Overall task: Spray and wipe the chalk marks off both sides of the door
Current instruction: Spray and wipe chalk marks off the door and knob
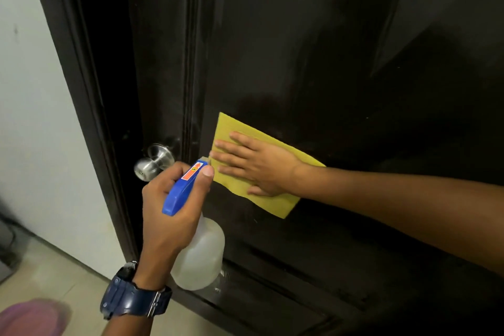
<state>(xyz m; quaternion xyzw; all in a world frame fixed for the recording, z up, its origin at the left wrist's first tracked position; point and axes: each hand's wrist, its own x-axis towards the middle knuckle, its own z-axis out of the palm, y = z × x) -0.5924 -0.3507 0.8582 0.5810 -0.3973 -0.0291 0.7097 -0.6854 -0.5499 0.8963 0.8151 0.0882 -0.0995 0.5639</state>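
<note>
- Against the dark door [327, 49], just right of the knob [154, 161], we press the yellow cloth [231, 128] flat with our right hand [259, 166]; its fingers [231, 148] lie straight and spread over the cloth, pinching nothing.
- Our left hand [169, 215] holds the spray bottle [199, 254] low beside the cloth, fingers wrapped round the neck under the blue spray head [180, 191], thumb lying along its top.
- We judge the cloth soft and limp: it goes where the palm pushes, so a flat hand over its middle suits it better than a pinch at a corner, which would let it fold.
- We judge the bottle light, its clear plastic body looking nearly empty, and likely slippery if wet; the neck is the sure place to hold it.
- Chalk marks are hard to make out on this face; faint pale smears show near the lower panel moulding, and the door's other side is out of sight.
</note>
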